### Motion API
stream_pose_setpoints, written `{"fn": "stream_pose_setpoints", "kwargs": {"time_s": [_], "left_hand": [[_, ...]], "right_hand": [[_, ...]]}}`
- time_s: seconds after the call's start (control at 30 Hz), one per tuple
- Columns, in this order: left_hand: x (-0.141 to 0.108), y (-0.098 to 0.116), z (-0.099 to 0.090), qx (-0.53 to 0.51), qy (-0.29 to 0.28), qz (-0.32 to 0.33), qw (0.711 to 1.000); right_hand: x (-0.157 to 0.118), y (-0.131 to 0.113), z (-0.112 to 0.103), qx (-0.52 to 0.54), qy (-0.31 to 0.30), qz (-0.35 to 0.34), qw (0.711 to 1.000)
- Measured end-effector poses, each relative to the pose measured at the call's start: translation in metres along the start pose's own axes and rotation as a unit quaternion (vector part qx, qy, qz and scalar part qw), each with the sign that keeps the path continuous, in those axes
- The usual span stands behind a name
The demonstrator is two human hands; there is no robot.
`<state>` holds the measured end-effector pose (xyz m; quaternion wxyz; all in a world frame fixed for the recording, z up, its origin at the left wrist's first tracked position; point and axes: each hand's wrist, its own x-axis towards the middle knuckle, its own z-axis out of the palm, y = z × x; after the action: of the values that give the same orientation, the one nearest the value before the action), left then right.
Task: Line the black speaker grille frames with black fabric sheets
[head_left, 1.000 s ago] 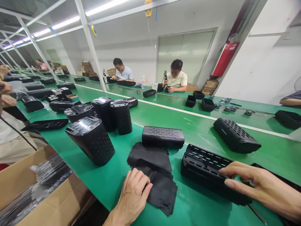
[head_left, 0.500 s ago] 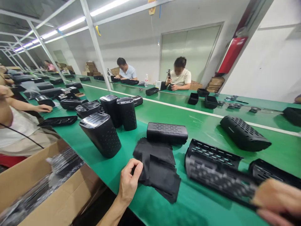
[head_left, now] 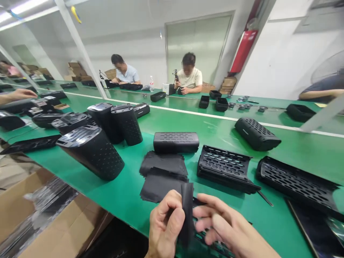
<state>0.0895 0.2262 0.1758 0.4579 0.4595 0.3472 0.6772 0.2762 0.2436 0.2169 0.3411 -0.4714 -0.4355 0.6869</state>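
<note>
1. The green surface (head_left: pixel 242 132) carries perforated black housings.
2. A stack of black sheets (head_left: pixel 163 175) lies ahead of your hands.
3. Your left hand (head_left: pixel 165 229) pinches one black sheet (head_left: pixel 186 211) upright; your right hand (head_left: pixel 228 229) touches it, fingers loosely spread.

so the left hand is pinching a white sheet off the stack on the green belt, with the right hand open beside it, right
Not quite: the sheet is black, not white, as the head view shows. The left hand pinches it upright between thumb and fingers, just in front of the stack of black sheets on the green belt, and the right hand is open beside it.
</note>
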Motion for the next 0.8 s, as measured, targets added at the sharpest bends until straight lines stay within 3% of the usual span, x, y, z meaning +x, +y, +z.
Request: {"fn": "stream_pose_setpoints", "kwargs": {"time_s": [0.1, 0.27, 0.43, 0.5, 0.57, 0.7, 0.8], "left_hand": [[-0.004, -0.002, -0.005, 0.073, -0.018, 0.036, 0.996], [-0.005, 0.002, -0.024, 0.194, -0.055, 0.127, 0.971], [0.003, 0.012, -0.026, 0.251, -0.074, 0.163, 0.951], [0.008, 0.015, -0.024, 0.273, -0.090, 0.180, 0.941], [0.014, 0.014, -0.020, 0.295, -0.114, 0.186, 0.930], [0.026, -0.001, -0.013, 0.375, -0.159, 0.159, 0.899], [0.032, -0.014, -0.010, 0.445, -0.176, 0.111, 0.871]], "right_hand": [[0.017, -0.011, 0.013, 0.041, -0.066, 0.007, 0.997], [0.015, -0.015, 0.003, -0.036, -0.077, -0.025, 0.996], [0.007, -0.017, 0.000, -0.019, -0.051, -0.030, 0.998], [0.004, -0.015, -0.006, -0.058, -0.017, -0.030, 0.998], [-0.003, -0.008, -0.021, -0.117, 0.058, -0.037, 0.991], [-0.026, 0.029, -0.066, -0.199, 0.209, -0.040, 0.957], [-0.043, 0.063, -0.095, -0.232, 0.229, -0.011, 0.945]]}}
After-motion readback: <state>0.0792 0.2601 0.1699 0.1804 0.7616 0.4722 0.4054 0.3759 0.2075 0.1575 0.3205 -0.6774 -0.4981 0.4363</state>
